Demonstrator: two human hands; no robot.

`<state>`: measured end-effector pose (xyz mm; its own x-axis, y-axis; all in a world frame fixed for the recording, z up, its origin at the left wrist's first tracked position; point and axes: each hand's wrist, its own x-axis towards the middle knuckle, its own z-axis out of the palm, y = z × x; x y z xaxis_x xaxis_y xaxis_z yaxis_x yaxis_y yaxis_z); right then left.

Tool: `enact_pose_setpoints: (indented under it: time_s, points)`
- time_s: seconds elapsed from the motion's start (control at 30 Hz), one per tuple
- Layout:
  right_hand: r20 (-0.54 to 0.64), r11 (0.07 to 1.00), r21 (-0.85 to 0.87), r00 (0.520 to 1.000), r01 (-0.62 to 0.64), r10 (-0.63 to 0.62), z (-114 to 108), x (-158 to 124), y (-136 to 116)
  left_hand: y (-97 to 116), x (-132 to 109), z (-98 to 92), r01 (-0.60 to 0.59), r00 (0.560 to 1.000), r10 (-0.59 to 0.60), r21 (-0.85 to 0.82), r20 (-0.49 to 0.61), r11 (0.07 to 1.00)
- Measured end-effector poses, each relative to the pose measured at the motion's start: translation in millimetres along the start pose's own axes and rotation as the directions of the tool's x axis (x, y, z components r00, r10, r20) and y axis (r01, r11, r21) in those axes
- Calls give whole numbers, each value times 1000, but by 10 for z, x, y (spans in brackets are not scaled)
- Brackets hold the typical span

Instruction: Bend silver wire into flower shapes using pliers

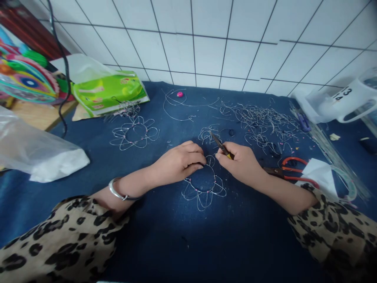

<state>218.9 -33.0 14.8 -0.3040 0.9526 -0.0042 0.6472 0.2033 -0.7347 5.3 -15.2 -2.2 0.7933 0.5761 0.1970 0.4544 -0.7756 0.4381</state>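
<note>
I've got the left hand (184, 161) pinching a round, thin-looped wire flower (208, 191). My right hand (243, 161) grips a tapered metal tool (219, 142).

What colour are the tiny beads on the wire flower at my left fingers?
The tiny beads look pink; the head view shows them best.

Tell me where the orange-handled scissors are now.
In the head view, the orange-handled scissors lie on the right side, beside the right forearm and the white paper.
</note>
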Motion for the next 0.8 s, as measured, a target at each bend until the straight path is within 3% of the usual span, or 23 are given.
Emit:
enact_pose_setpoints:
  time_s: [0.57, 0.8]
  points:
    - [-98, 983, -163, 990, 85, -102, 60, 19, 50, 68, 49, 54, 55, 998, -54, 35, -35, 998]
    - [-41, 967, -187, 982, 173, -184, 69, 14, 68, 74, 44, 75, 54, 998, -52, 40, -44, 998]
